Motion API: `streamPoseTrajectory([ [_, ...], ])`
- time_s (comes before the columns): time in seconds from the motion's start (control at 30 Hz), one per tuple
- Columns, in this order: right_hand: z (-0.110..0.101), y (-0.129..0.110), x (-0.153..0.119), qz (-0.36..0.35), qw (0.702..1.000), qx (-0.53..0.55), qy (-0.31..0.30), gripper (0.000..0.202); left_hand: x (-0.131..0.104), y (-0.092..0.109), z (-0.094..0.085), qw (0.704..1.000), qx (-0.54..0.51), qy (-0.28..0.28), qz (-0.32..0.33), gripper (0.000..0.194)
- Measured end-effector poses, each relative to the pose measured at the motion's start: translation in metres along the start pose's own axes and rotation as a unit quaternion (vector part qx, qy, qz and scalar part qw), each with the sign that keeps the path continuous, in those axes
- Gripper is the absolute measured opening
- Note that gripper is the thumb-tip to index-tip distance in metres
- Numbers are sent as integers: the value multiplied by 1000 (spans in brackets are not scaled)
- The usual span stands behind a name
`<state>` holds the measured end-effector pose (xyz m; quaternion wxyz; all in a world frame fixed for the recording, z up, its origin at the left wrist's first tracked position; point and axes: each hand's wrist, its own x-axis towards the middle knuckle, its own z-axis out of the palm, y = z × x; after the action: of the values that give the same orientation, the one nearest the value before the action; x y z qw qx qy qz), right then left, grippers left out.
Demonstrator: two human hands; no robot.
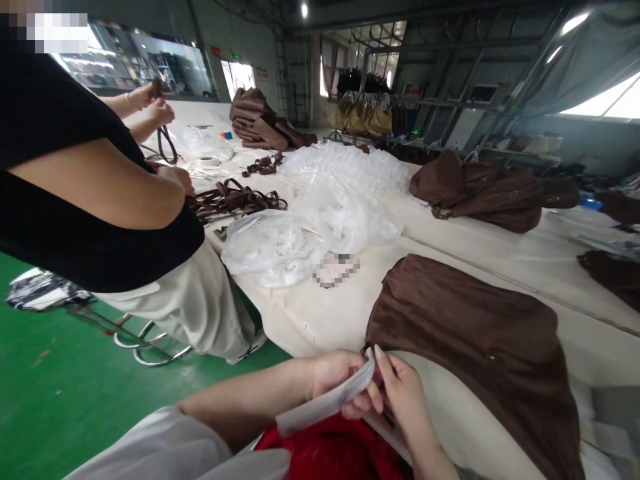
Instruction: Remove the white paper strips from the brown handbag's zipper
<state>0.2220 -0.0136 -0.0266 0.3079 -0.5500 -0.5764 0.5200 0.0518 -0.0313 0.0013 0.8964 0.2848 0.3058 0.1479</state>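
Close to my body, at the table's near edge, my left hand [345, 377] is closed round a strip of thin white paper-like material [320, 405]. The strip's free end hangs down to the left over a red garment. My right hand [400, 383] meets the left one, its thumb and fingers pinched at the strip's upper end. Just beyond the fingertips is the corner of a large dark brown bag [465, 327], which lies flat on the table. What lies between the two hands is partly hidden by the fingers.
Clear plastic bags [280, 247] and bubble wrap [350, 167] spread over the white table [295, 320]. Brown straps [235, 200] lie beside a co-worker in black [90, 173] on the left. More brown bags [490, 190] sit at the back right. A metal-framed stool [150, 343] stands on the green floor.
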Motion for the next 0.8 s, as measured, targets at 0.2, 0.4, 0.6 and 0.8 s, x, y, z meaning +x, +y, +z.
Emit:
streamPoseTrajectory([
  [0.2, -55, 5, -14, 6, 994, -7, 113, 50, -12, 41, -37, 866, 344, 327, 157, 29],
  [0.4, -66, 4, -29, 2, 989, -49, 138, 43, 29, 74, -82, 769, 424, 434, 201, 41],
  [0.6, -74, 7, -33, -39, 953, -218, 206, 27, 39, 63, -86, 612, 591, 488, 196, 38],
  [0.8, -69, 20, 9, -139, 862, -418, 251, 52, 32, 60, -83, 632, 582, 464, 215, 39],
])
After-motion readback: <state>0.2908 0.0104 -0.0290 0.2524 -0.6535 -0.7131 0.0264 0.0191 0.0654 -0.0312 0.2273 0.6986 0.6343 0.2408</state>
